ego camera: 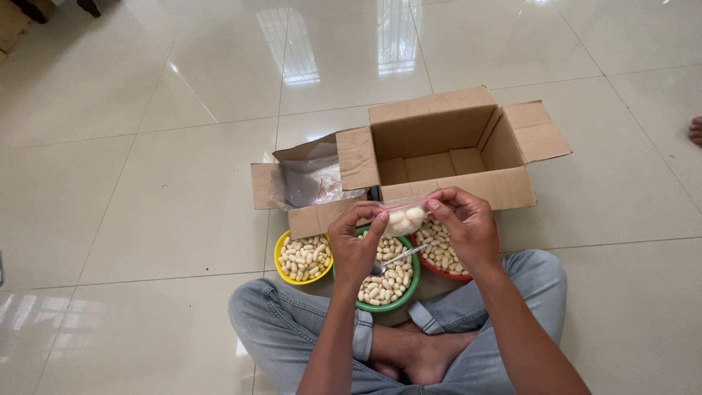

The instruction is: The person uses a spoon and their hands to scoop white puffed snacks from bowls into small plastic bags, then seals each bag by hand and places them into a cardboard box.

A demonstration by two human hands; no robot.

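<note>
I sit cross-legged on a tiled floor. Both hands hold a small clear zip bag [404, 217] with a pink seal strip, filled with pale nuts. My left hand [356, 245] pinches the bag's left end and my right hand [462, 224] pinches the right end along the seal. Below the bag stands a green bowl [409, 291] of pale nuts with a metal spoon [398, 259] lying in it. A yellow bowl [281, 265] of nuts is to its left. A red bowl [447, 273] of nuts sits to its right, partly hidden by my right hand.
An open empty cardboard box [446, 157] stands just beyond the bowls. A smaller open box [314, 186] lined with clear plastic lies on its left. Another person's foot [695, 132] shows at the right edge. Glossy floor tiles surround everything.
</note>
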